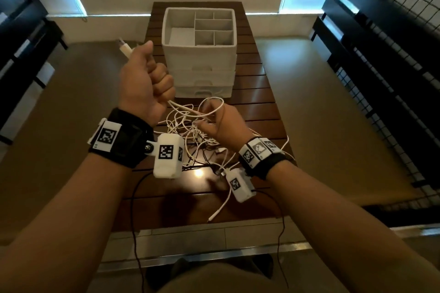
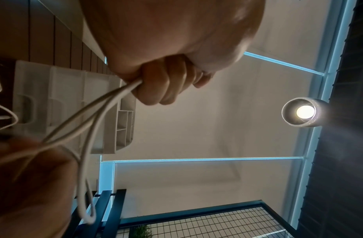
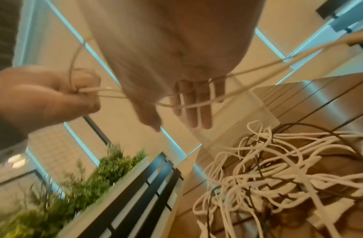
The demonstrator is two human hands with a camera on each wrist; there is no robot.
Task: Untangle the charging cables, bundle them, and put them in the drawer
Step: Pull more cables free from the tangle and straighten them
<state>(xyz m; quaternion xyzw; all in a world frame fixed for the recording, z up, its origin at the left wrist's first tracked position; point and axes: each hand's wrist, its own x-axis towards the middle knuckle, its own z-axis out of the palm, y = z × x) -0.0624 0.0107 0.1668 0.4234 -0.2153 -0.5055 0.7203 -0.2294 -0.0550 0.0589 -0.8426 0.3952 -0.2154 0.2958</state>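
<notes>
Slatted bench carried the drawer unit at 12 o'clock, drawers closed. Cable tangle lay at its 6 o'clock. Left hand fisted around one white cable; right hand open-fingered, loops draped over. Untangling step; next likely draws that strand free.

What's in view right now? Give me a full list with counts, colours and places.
Cable in hand: one, white, runs from the left fist to the right fingers, plug end sticking out above the fist.
Cable tangle: count unclear, mostly white with some dark strands, on the table's near half.
Drawer unit: one, white, three closed drawers under a divided open top tray, far end of table.
Table: one, dark wooden slats.
Plant: green, beside the table.
Left hand: fist gripping the cable, raised.
Right hand: fingers straight, cable looped over them.
</notes>
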